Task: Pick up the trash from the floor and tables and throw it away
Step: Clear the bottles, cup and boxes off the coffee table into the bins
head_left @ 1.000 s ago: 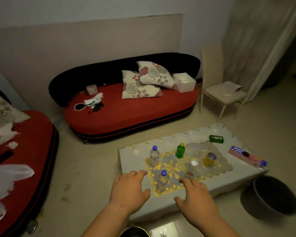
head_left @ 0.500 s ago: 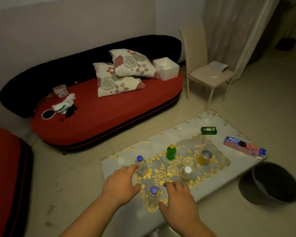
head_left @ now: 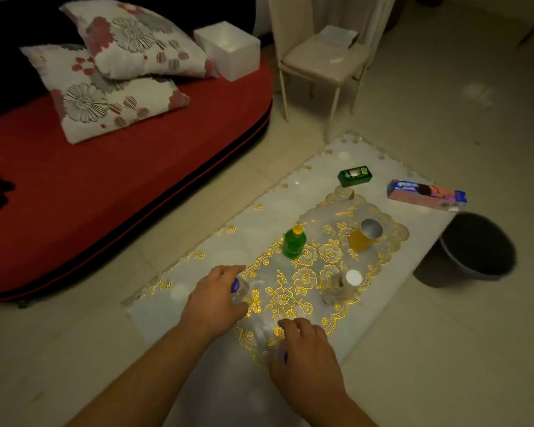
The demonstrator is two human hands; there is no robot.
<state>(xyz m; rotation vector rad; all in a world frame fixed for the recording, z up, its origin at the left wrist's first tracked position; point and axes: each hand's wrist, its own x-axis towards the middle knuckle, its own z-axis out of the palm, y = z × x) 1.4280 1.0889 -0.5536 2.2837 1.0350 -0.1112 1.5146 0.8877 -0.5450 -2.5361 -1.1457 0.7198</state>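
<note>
While both hands are down on the low table (head_left: 198,251), here's the layout, with the dial centred on the gold-lace mat (head_left: 305,272).

- Left hand (head_left: 216,298) is at 9 o'clock, with its fingers wrapped round the left blue-cap bottle (head_left: 240,291). The bottle is clear plastic and sits at the mat's edge.
- Right hand (head_left: 307,354) is at 6 o'clock, thumb and fingers curled round the right blue-cap bottle (head_left: 283,354). Only a sliver of cap shows under the palm, so I can't tell if it's upright or tipped.
- I can't tell if either bottle is off the surface.

On the mat:
- The green bottle (head_left: 294,241) with a yellow cap is at 12, upright.
- The orange cup (head_left: 364,237) with a grey top is at 2.
- The white-cap bottle (head_left: 344,286), clear, is at 3.

Off the mat, on the table:
- The green box (head_left: 354,176) is at 1.
- The pink-and-blue box (head_left: 426,195) is at 2, near the table's far corner.

On the floor:
- The dark bucket (head_left: 478,248) is at 3, just beside the table edge.

Around the table:
- The red sofa (head_left: 105,186) is at 10, with two floral cushions (head_left: 111,75) and a white box (head_left: 228,49) on it.
- The pale chair (head_left: 318,60) is at 12, beyond the table.
</note>
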